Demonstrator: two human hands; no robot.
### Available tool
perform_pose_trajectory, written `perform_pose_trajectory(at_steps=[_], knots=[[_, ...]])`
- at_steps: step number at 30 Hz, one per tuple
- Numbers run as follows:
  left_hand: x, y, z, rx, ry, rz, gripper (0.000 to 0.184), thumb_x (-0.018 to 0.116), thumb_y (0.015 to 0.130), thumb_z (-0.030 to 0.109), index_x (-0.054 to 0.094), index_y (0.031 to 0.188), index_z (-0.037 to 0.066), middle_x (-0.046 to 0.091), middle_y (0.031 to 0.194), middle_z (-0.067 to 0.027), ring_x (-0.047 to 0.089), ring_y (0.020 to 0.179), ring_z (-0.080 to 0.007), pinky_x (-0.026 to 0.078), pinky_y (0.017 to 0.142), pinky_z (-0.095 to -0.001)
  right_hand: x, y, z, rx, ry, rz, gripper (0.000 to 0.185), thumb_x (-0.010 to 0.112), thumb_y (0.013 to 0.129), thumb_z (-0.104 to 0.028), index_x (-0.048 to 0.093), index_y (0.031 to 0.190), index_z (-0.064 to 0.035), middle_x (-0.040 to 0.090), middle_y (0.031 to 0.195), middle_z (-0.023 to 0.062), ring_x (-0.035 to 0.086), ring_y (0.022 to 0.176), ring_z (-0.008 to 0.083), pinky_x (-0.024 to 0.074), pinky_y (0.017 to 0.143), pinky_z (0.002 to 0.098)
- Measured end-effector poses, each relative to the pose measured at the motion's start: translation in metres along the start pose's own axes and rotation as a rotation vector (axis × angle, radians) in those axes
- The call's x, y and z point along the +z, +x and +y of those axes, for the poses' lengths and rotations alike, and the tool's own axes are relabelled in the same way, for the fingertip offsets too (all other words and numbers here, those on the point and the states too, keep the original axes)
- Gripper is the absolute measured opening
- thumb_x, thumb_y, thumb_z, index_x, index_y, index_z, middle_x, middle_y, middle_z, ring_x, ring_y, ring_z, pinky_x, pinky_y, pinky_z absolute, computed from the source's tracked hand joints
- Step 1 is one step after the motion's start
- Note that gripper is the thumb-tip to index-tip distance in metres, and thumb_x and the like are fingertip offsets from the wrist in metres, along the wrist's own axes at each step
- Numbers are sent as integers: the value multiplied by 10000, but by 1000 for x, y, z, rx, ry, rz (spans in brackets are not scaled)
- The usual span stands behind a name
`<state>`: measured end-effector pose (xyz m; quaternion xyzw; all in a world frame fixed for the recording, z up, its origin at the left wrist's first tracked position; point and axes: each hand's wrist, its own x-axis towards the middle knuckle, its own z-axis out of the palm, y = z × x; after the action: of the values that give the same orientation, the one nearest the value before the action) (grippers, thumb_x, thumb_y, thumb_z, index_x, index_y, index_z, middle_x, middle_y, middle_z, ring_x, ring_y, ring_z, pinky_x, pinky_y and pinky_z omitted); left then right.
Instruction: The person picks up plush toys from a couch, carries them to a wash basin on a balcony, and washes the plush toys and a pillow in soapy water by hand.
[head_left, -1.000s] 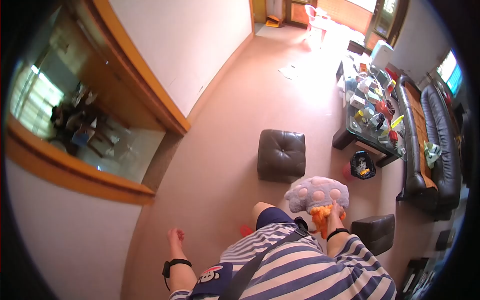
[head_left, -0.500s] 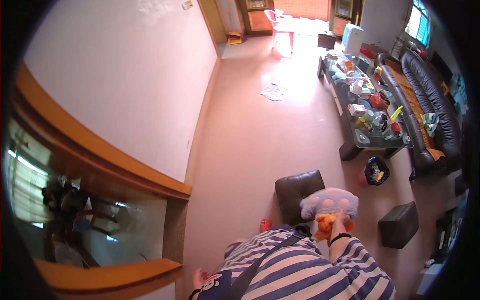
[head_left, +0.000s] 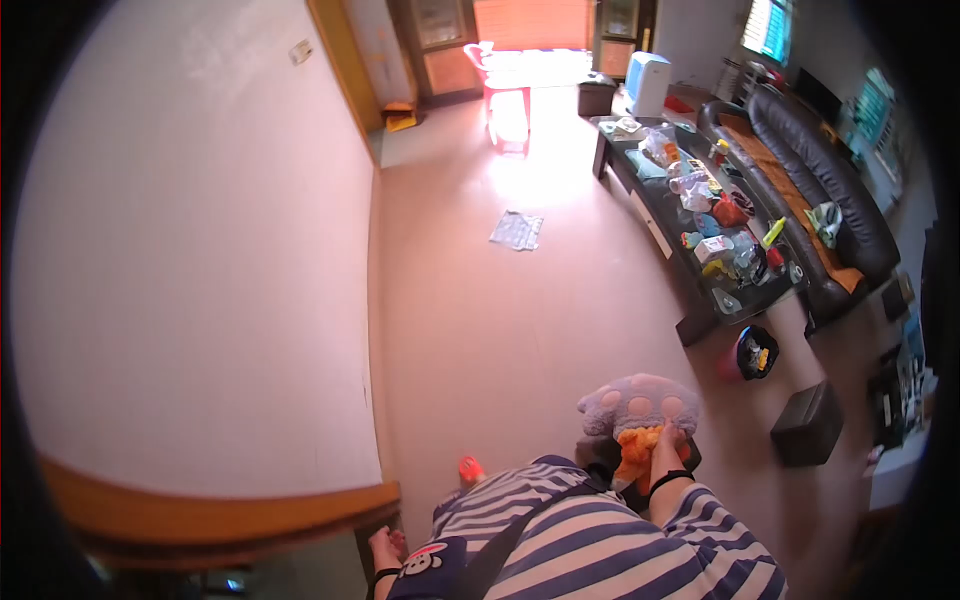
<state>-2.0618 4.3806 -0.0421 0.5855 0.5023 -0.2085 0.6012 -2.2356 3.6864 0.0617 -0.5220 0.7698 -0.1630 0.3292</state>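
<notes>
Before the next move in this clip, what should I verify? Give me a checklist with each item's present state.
1. Right hand holds the orange plush: ok.
2. Grey plush secured too: cannot tell; it's against the right hand, but the grip is partly hidden.
3. Left hand free: ok, nothing shows in it.
4. Floor free of loose items: not ok, a sheet lies on it.
5. Table uncluttered: not ok, items crowd its top.
6. Legs clear of the stool behind the plushes: cannot tell, it is mostly covered.
</notes>
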Motion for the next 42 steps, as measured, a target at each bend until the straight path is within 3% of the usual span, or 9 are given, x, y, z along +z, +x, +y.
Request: perform_pose_trajectory(at_steps=[7,14,21,23,31,34,39,41,42], knots=[[206,21,263,285,301,-188,221,508,908,228,518,1059,67,621,801,-119,600,554,-224,451,438,-304,32,-38,23,246,-136,143,535,597,796,-435,661,988,60,656,1030,259,620,1001,397,473,897,417],[382,29,331,183,467,-337,313,506,929,226,463,1207,89,620,850,-127,634,632,-246,486,490,-313,109,-2,30,318,-52,310,576,573,826,-455,613,1070,65,552,1210,285,542,1101,418,440,934,430],[463,17,385,189,721,-322,319,554,894,196,492,1150,15,633,941,-195,658,760,-309,542,592,-376,151,60,-123,208,11,247,559,595,821,-436,616,1062,68,567,1180,283,543,1091,420,432,937,428],[488,31,388,132,563,-196,209,530,878,187,535,1053,73,630,805,-124,641,646,-243,485,497,-312,170,90,-173,146,58,240,554,602,820,-431,616,1059,68,571,1172,282,544,1088,421,430,938,428],[626,109,455,-8,553,-171,166,532,860,193,494,972,77,592,739,-106,617,598,-237,488,499,-317,289,164,-343,7,302,308,543,625,812,-439,632,1029,60,597,1109,277,541,1078,417,424,934,428],[714,137,512,20,603,-238,156,533,853,195,478,942,79,578,715,-99,609,580,-235,489,499,-319,320,176,-399,137,100,268,517,631,806,-409,626,1093,21,578,1168,266,519,1129,392,398,974,413],[932,110,632,244,694,-513,151,534,842,198,452,892,81,555,674,-88,594,550,-231,490,500,-321,357,186,-484,110,229,412,555,640,791,-467,616,983,54,566,1086,289,509,1054,414,393,937,438],[1033,63,669,389,769,-493,222,542,886,213,503,1051,69,602,751,-81,611,601,-208,484,503,-307,358,201,-527,299,241,354,643,602,812,-495,570,1164,41,525,1241,270,481,1168,407,375,995,423],[1076,38,681,451,804,-524,261,542,903,215,513,1115,67,617,779,-83,613,608,-203,484,506,-297,367,216,-535,306,258,382,633,598,816,-498,582,1143,44,532,1236,268,490,1156,407,381,984,424]])
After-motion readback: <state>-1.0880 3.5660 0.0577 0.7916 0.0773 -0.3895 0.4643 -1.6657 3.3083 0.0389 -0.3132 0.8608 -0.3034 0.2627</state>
